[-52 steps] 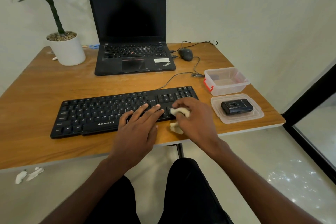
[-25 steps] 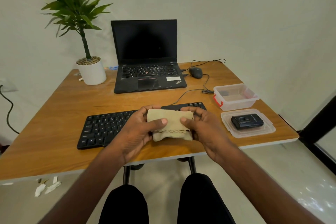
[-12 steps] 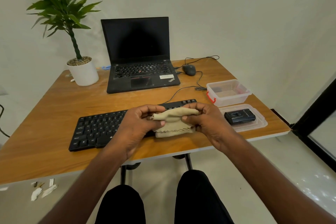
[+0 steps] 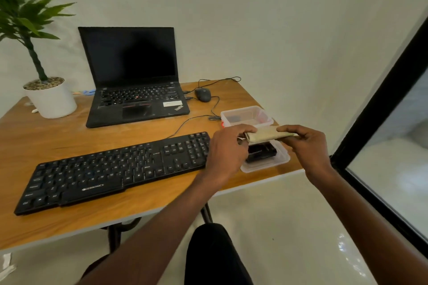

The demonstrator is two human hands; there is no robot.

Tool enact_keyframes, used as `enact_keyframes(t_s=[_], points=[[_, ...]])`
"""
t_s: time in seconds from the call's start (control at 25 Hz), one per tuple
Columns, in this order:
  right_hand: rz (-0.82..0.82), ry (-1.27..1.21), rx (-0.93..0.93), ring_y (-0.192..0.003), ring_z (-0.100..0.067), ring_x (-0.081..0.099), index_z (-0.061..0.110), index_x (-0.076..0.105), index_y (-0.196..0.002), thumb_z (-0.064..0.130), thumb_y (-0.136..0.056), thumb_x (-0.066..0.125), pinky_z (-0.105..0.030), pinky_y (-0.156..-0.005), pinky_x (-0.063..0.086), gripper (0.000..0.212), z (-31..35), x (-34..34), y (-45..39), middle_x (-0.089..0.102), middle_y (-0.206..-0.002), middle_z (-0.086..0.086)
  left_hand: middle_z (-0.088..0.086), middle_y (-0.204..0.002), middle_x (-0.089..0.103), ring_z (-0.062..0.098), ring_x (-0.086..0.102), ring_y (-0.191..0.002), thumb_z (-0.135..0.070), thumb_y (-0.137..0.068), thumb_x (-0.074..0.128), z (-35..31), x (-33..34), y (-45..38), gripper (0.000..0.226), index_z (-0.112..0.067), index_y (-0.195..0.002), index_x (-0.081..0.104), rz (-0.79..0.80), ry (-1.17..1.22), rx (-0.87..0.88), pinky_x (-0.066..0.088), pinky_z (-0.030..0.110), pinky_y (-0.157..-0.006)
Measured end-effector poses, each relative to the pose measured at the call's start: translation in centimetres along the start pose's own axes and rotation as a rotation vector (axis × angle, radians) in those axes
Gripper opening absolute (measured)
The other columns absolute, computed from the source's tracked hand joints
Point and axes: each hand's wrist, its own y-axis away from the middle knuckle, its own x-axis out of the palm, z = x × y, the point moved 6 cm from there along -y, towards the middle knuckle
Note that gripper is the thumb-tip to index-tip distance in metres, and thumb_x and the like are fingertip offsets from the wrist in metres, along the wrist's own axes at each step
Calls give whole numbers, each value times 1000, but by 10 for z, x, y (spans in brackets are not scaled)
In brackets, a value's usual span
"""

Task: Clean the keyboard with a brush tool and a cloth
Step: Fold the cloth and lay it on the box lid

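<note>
A pale wall backs a wooden tabletop (image 4: 58,143) with a glass door frame along its right side. Both hands hold a folded beige cloth (image 4: 266,137) in the air above the tabletop's right end: the left hand (image 4: 228,146) pinches its left end, the right hand (image 4: 305,146) pinches its right end, fingers curled over the fold. The cloth's long axis runs roughly 9 to 3 o'clock, level between the two hands.

The keyboard (image 4: 111,169) lies at about 8 o'clock from the cloth, its length running from near-left to far-right; its number-pad end sits just beside the left hand, which is the nearer one. Directly below the cloth is a clear lid (image 4: 266,165) carrying a small black device (image 4: 261,152), and at 12 o'clock a clear plastic box (image 4: 247,115).

Further off at 10 o'clock stand an open laptop (image 4: 134,85), a mouse (image 4: 203,94) with its cable, and a potted plant (image 4: 49,97). Nothing lies between the cloth and the keys, judging from here.
</note>
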Motion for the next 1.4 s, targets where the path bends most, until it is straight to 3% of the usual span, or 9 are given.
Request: enact_keyframes(t_s=[0.12, 0.24, 0.4, 0.6, 0.72, 0.96, 1.08, 1.16, 1.4], points=[[40, 133, -11, -103, -2, 70, 31, 82, -90, -2, -87, 72, -32, -96, 56, 35, -28, -7, -3, 78, -106, 10, 3, -128, 73, 25, 66, -118, -9, -94, 69, 5, 29, 3, 48, -34, -135, 70, 145, -284, 73, 55, 42, -103], [117, 309, -79, -104, 8, 58, 31, 79, -90, -11, -84, 55, -12, -83, 46, 48, -33, -3, 6, 70, -114, 11, 0, -127, 60, 22, 52, -116, -6, -94, 65, 4, 37, 15, 53, -27, -143, 64, 159, -527, 201, 49, 41, -101], [33, 452, -232, -116, -13, 51, 28, 76, -101, -13, -76, 54, -15, -88, 38, 53, -14, 0, 11, 59, -121, 5, -3, -117, 51, 19, 47, -112, -4, -92, 64, 5, 15, 22, 50, -25, -138, 66, 118, -432, 164, 47, 41, -100], [86, 271, -432, -112, -1, 58, 21, 73, -103, -12, -83, 58, -16, -91, 47, 41, 33, 60, 56, 66, -114, 12, -11, -110, 56, 10, 49, -106, -15, -101, 63, 42, -76, 51, 28, -26, -126, 69, -72, -395, 194, 47, 34, -90], [258, 213, -485, -115, 1, 58, 20, 69, -117, 2, -97, 58, -15, -95, 47, 29, 44, 128, 83, 65, -121, 9, -10, -118, 55, 12, 47, -113, -20, -103, 63, 80, -148, 75, 26, -24, -129, 66, -197, -508, 84, 44, 37, -95], [269, 733, -382, -152, -34, 26, 30, 40, -151, 51, -106, 39, -55, -120, 29, 50, 26, 219, 74, 29, -164, -11, 14, -138, 51, 38, 47, -126, -35, -103, 57, 139, -262, 121, 41, -12, -137, 56, -472, -809, -223, 42, 57, -102], [245, 785, -275, -150, -39, 28, 27, 37, -154, 61, -104, 31, -58, -121, 28, 61, 6, 227, 68, 29, -163, -16, 26, -153, 41, 48, 37, -140, -46, -103, 57, 171, -281, 142, 61, -7, -148, 45, -506, -838, -442, 36, 66, -109], [206, 763, -241, -144, -39, 38, 22, 41, -152, 62, -103, 29, -57, -117, 34, 64, -1, 227, 66, 38, -156, -19, 29, -147, 46, 49, 42, -136, -53, -104, 51, 185, -281, 151, 67, -5, -149, 43, -504, -780, -539, 36, 66, -110], [157, 657, -258, -128, -33, 52, 19, 49, -145, 59, -102, 39, -53, -105, 48, 60, 1, 218, 66, 54, -142, -14, 19, -148, 53, 41, 47, -138, -70, -98, 49, 189, -284, 148, 80, -13, -153, 40, -496, -675, -498, 38, 60, -113]])
